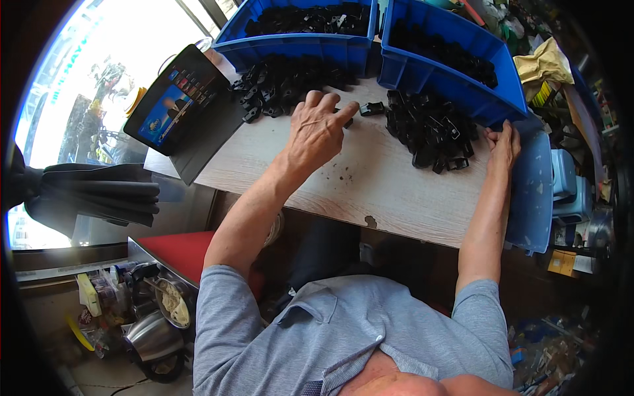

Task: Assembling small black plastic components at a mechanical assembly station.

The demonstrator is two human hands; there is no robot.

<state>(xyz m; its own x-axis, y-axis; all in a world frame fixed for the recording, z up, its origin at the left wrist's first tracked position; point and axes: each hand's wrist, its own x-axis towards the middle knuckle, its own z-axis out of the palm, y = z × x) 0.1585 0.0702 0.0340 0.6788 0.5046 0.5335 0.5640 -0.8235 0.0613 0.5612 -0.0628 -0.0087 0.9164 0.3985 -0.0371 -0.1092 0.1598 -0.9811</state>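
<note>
A small black part [372, 109] lies on the table [403, 195] between two black piles, near your left hand [320, 125], its fingers loosely bent; your right hand [504, 142] curls beside a blue bin [422, 74]. I can't tell whether either grips anything.

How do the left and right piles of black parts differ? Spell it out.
The left pile spreads wider sideways; the right pile is more compact. The left pile sits farther back, while the right pile reaches nearer the front of the table. The left pile has the left hand at its near side; the right pile has the right hand to its right. Both are black and loosely heaped.
</note>
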